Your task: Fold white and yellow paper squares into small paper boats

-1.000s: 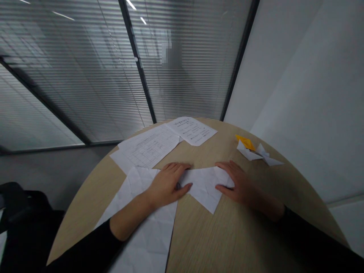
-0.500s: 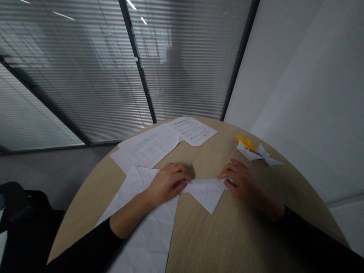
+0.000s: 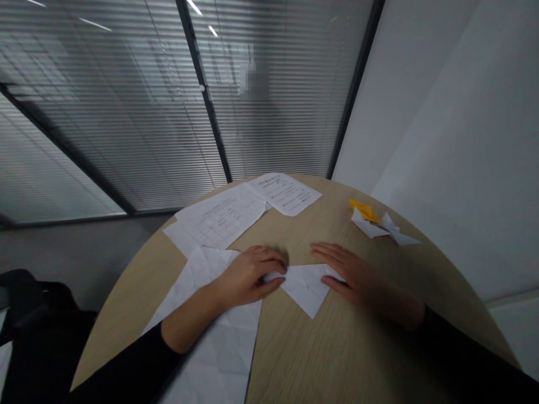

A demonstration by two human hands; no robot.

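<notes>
A folded white paper [image 3: 306, 286] lies on the table in front of me, its straight edge away from me and its point towards me. My left hand [image 3: 252, 275] is closed round the paper's left end, fingers curled over it and thumb along the near side. At the right end my right hand [image 3: 349, 275] is open, fingers stretched out beyond the far edge and thumb apart on the near side. That right corner is partly hidden by the hand. Under my left forearm lies a large creased white sheet [image 3: 231, 348].
Printed sheets [image 3: 227, 216] lie at the back left of the round wooden table [image 3: 303, 365]. Towards the right edge sit a yellow folded paper [image 3: 363, 211] and white folded papers [image 3: 398, 231]. Behind stands a glass partition with blinds [image 3: 278, 129]; a wall [image 3: 455, 168] is on the right.
The paper's far flap now looks flat. My right hand has loosened from the right corner, its fingers stretching leftwards beyond the far edge. The left thumb and fingers have spread slightly.
</notes>
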